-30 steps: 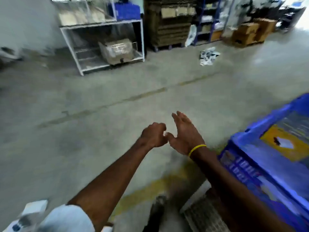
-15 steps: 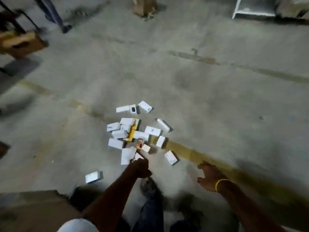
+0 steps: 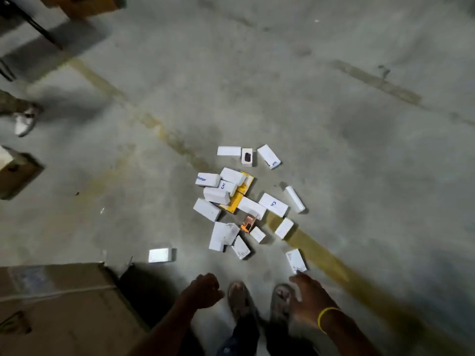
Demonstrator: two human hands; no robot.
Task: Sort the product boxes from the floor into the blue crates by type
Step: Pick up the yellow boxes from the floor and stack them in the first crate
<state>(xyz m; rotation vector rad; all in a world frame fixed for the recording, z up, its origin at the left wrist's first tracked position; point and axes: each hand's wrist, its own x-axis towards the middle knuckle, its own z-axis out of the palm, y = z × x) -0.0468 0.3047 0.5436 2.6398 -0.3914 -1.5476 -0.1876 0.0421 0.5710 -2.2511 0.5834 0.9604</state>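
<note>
**A:** so where's everything at here? anything picked up yet?

**B:** Nothing's held. The left hand (image 3: 205,291) is curled into a fist with nothing seen in it. The right hand (image 3: 311,301) is spread open and empty, its fingertips shown just beside a white box (image 3: 296,260) that's lying at the edge of the yellow floor line (image 3: 323,255). The rest of the boxes (image 3: 216,195) are heaped on the floor ahead of the sandals (image 3: 240,296). They're mostly white, with a yellow box (image 3: 235,202) buried under a few and a small orange box (image 3: 248,222) wedged in on the near side. One stray box (image 3: 160,254) is parked off to the left by a cardboard carton (image 3: 64,304). No blue crates can be seen in this view.

**A:** what could get messed up from here?

**B:** Mix-ups, mostly. The white ones look near identical and print can only be read on some, so types could easily be confused if labels aren't checked. If the yellow one gets pulled first, the boxes stacked on it would likely be tipped and scattered. The stray could be missed beside the carton. And with the crates out of view, something could be dropped on the way over.
</note>
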